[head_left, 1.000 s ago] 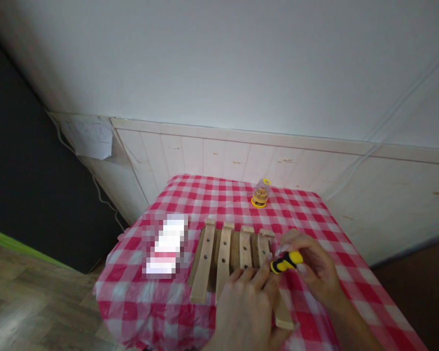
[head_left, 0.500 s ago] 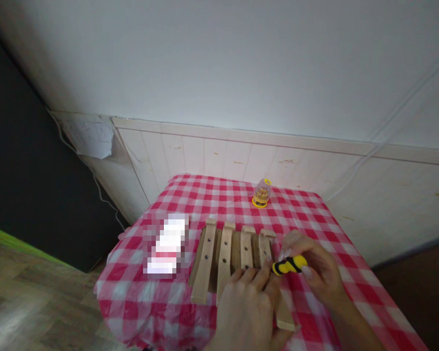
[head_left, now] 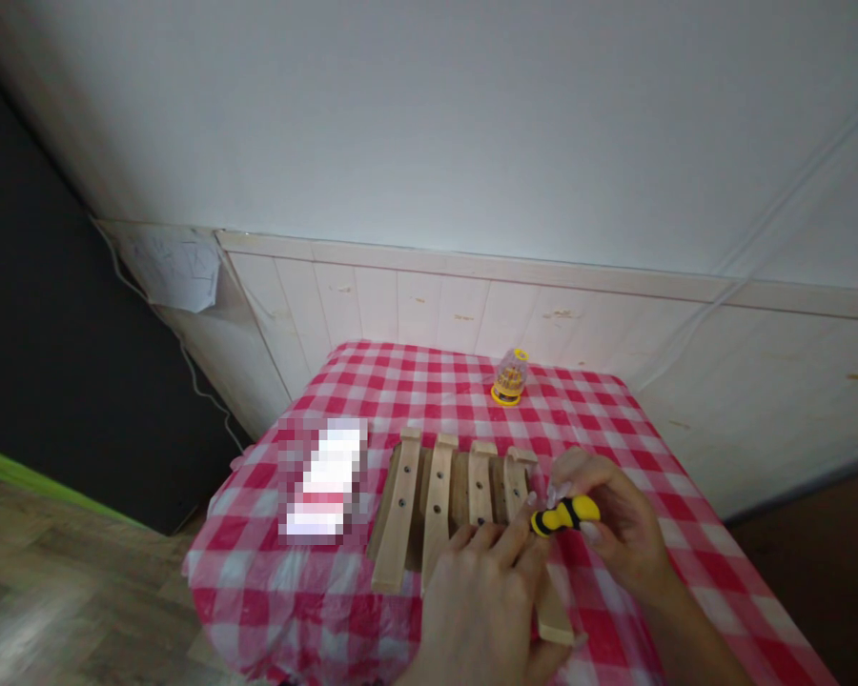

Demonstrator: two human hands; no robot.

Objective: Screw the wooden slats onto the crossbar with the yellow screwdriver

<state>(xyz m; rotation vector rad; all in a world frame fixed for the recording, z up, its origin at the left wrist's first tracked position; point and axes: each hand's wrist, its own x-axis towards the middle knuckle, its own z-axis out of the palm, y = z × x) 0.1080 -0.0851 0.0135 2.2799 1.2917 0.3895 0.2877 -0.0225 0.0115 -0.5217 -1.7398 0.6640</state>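
The left hand (head_left: 480, 610) lies spread over the near end of a wooden slat frame (head_left: 439, 505), its fingers (head_left: 497, 543) pressing down on the slats. The right hand (head_left: 619, 514) is closed on the handle of a yellow and black screwdriver (head_left: 564, 515), pinching it between thumb and fingers. The 2 hands are close together, though they seem not to touch. The screwdriver points left toward the 4th slat, but its tip is hidden, so I cannot tell whether it sits in a hole.

The frame lies flat, with 4 pale slats side by side over darker wood, each drilled with small dark holes. It rests on the surface (head_left: 257, 591), which is covered by a red and white checked cloth that hangs over the edge. Just left of the frame lies a white and red packet (head_left: 325, 481), too pixelated to read. Beyond the frame stands a small clear canister with a yellow base (head_left: 509, 381). Behind that rises white wood paneling (head_left: 429, 310), with a sheet of paper (head_left: 175, 272) hanging at its left end.
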